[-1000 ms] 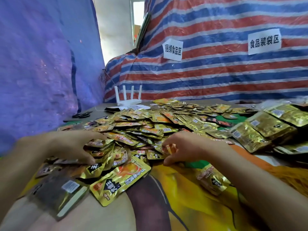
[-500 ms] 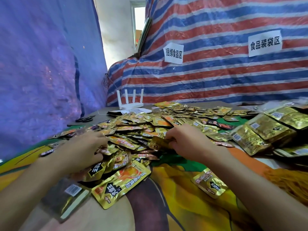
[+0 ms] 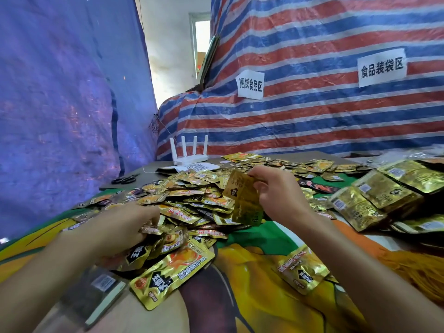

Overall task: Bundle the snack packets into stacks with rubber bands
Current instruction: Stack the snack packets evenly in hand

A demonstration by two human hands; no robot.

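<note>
— What are the hands doing?
— The right hand (image 3: 276, 195), at centre, pinches one gold packet (image 3: 242, 200), held up above the pile (image 3: 192, 203). The left hand (image 3: 120, 229), lower left, lies on the pile with its fingers bent in among the packets. I cannot tell whether it grips one.
— And beyond?
— Gold stacks (image 3: 374, 200) at right, and a white router (image 3: 189, 155) behind the pile.
</note>
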